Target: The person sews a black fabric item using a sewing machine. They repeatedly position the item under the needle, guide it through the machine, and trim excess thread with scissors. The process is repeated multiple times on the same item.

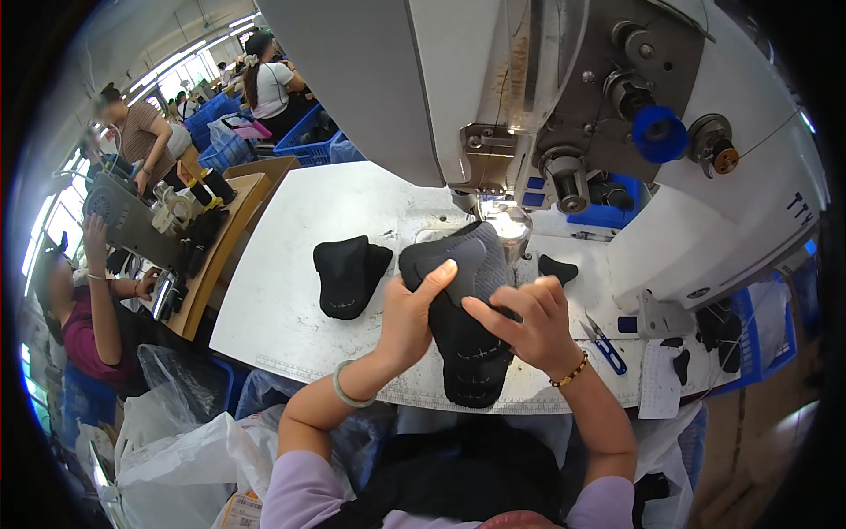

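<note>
From where I stand, dark letters mark the white sewing machine, a ruler scale edges the tabletop, and print on the paper slip and orange-and-white label is too small to read.

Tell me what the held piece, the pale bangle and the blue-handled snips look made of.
Held piece: probably textile, matt black and grey, with a mesh-like textured area.
Pale bangle: a smooth, pale greenish ring, perhaps stone, glass or plastic; the look leaves it open.
Blue-handled snips: handles likely plastic, being evenly blue; blades likely metal, being silvery.
</note>
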Tool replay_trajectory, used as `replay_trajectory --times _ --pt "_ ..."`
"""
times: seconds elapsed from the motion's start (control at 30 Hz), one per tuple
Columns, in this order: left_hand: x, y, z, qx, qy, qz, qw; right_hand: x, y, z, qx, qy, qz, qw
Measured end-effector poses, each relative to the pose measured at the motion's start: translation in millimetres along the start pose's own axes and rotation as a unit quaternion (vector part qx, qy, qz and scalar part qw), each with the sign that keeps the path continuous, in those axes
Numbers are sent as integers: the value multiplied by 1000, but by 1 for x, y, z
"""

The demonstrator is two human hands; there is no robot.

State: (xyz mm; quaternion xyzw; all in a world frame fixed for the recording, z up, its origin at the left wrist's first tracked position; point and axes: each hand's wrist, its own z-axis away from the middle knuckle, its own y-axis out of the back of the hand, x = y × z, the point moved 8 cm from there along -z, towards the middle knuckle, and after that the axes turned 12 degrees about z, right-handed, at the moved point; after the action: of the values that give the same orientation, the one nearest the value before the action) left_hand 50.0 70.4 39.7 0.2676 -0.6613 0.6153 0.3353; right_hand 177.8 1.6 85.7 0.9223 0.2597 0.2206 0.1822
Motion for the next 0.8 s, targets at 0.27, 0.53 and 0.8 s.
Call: replay_trajectory --times 0.27,0.53,0.8 --pt "18 -7 -39 -37 -41 -27 998 36 -20 -24 -29 -124 -104 986" --pt "17 -15 -67 -96 -106 -90 986 53 -39 -4 -6 -199 -190 962" --pt "15 -14 -67 -114 -107 -82 984 52 -39 -4 -9 -204 -173 964"
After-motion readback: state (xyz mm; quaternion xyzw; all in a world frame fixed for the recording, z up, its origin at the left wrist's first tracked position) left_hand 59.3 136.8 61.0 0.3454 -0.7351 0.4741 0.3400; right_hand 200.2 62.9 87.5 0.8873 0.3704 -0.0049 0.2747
